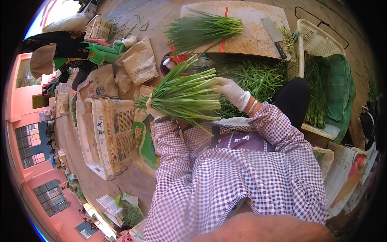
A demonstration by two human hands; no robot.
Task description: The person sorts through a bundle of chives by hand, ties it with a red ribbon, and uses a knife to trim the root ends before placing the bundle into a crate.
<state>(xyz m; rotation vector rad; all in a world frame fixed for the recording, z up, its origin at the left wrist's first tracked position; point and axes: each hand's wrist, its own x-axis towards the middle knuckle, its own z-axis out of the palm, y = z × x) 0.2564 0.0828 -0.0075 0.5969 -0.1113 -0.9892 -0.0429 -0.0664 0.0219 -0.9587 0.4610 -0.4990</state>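
In the head view, the left hand [152, 108] is wrapped around the left end of a bunch of long green stalks [183, 92], held up near the person; the gloved right hand [233, 92] meets its right end, though whether those fingers clamp it cannot be told. The held bunch looks gathered, but its right ends are uneven. A second bunch [207, 30] lies fairly aligned on the far surface [256, 14], left of a cleaver [272, 31]. Much seems unsorted: a loose heap of greens [258, 76] lies just right of the held bunch.
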